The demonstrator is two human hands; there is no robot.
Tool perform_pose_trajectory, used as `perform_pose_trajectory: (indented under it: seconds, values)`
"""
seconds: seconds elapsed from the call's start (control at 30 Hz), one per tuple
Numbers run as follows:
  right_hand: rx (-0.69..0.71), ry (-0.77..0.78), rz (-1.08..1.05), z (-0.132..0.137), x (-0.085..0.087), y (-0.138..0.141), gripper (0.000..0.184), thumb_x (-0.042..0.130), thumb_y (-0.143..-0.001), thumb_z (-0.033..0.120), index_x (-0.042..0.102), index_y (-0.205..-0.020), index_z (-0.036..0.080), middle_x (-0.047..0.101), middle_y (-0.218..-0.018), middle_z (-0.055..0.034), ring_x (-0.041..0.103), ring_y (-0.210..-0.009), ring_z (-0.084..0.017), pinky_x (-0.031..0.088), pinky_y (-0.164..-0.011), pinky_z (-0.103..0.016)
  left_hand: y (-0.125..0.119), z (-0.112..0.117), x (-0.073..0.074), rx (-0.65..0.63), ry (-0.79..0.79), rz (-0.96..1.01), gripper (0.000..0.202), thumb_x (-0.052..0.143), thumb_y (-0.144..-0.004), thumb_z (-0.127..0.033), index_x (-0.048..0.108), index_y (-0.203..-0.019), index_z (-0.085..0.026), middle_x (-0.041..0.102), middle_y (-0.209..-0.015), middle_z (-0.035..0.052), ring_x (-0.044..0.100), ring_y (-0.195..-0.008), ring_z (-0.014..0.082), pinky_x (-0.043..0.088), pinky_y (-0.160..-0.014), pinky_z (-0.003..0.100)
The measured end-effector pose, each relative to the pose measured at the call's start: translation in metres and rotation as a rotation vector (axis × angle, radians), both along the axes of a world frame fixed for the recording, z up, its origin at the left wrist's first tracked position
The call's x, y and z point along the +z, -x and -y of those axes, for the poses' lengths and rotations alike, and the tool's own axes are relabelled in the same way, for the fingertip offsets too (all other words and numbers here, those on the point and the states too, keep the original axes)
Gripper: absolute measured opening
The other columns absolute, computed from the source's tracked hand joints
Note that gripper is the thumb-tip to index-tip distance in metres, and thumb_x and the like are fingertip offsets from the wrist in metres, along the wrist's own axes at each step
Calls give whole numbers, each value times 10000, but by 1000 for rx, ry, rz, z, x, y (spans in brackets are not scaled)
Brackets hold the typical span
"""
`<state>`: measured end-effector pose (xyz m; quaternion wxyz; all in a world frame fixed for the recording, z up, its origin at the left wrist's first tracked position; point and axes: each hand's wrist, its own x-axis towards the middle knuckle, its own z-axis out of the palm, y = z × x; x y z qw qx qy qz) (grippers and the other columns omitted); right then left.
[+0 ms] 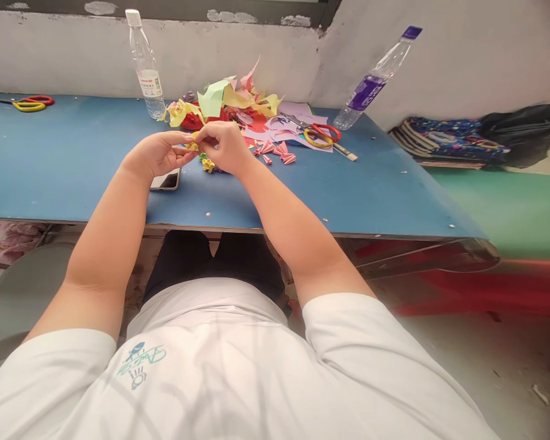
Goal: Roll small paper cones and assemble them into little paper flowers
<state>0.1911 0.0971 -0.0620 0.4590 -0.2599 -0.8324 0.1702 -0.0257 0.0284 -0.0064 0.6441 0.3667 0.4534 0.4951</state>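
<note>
Between both hands, just above the blue table (pixel 229 195), is a small yellow folded-paper piece (pixel 192 146). My left hand (pixel 158 153) pinches it from the left with its fingertips. From the right, my right hand (pixel 224 143) grips the same piece, its fingers curled and partly hiding it. Just below the hands lies a yellow folded-paper flower (pixel 208 165) with a bit of green beside it. A phone (pixel 167 180) rests on the table under my left hand. Several pink folded-paper cones (pixel 279 151) lie to the right of my right hand.
Behind the hands is a pile of crumpled coloured paper (pixel 238 101). Red-and-yellow scissors (pixel 321 134) lie on paper sheets near a pencil-like stick (pixel 345 152); more scissors (pixel 32 102) lie far left. A white-capped bottle (pixel 146 76) and a purple-labelled bottle (pixel 369 88) stand near the wall.
</note>
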Motion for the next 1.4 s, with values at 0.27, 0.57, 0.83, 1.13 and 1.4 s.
perform_pose_trajectory:
  seconds: [0.27,0.57,0.83,1.13,1.4]
  values:
    - [-76,49,139,24,23,-4,254,922,-957,207,703,-872,304,871,-982,-35,816,-1047,-295,733,-1068,-451,1,0,-1,-44,-6,-77,282,987,-964,-17,906,-1172,-189,964,-1082,102,950,-1005,190,768,-997,239]
    - [-69,121,84,31,24,-1,415,957,-971,337,542,-962,335,726,-914,1,708,-977,-265,695,-957,-430,0,3,-4,-63,-55,-141,213,1018,-995,-68,932,-1104,-229,945,-1092,72,958,-1160,219,764,-1157,311]
    - [-22,83,128,23,24,-5,314,925,-968,326,622,-889,330,813,-996,-49,785,-1071,-317,719,-1082,-508,1,1,-4,-52,-54,-131,243,1063,-940,-70,925,-1096,-197,945,-1046,79,958,-1055,208,781,-1096,288]
    - [-71,46,45,20,14,8,429,968,-974,384,548,-903,332,732,-911,-23,721,-982,-292,680,-967,-477,1,-2,-6,-27,-63,-95,239,973,-977,-18,925,-1144,-182,947,-1052,100,971,-1042,223,783,-1024,255]
    - [-95,-33,97,23,13,11,426,813,-954,96,452,-919,321,714,-978,-4,648,-973,-231,602,-990,-425,0,4,-3,-68,-88,-92,188,953,-1016,-40,903,-1111,-196,944,-1071,75,941,-1015,180,758,-1040,250]
